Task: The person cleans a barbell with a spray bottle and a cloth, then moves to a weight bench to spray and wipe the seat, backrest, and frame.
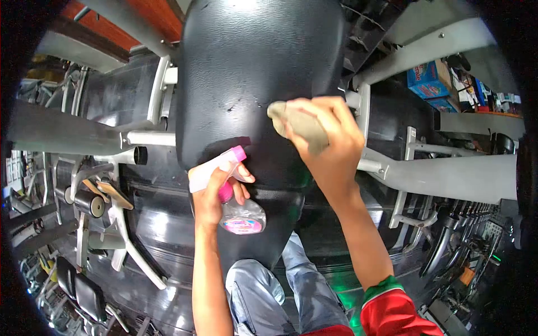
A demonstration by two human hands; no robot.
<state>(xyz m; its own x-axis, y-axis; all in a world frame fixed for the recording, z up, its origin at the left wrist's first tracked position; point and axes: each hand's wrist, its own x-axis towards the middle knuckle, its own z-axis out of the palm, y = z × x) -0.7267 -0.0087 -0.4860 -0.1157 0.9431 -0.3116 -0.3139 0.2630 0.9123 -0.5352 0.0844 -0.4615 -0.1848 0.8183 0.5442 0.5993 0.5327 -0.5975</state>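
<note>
My left hand [216, 185] is wrapped round the neck and trigger of a clear spray bottle [246, 215] with a white and pink head. The nozzle points up and to the right, over the lower part of a black padded bench [224, 73]. In my right hand [336, 123] is a bunched grey-green cloth [302, 127], gripped by the fingers just above the pad or against it; contact is hard to make out. Small dark marks or drops show on the pad left of the cloth.
Grey metal frame tubes [151, 138] flank the bench on the left, and a thick grey beam [448, 175] on the right. Blue boxes [428, 81] sit at the upper right. Gym machines with rollers [89, 204] stand at the left. My legs [255, 297] are below the bench.
</note>
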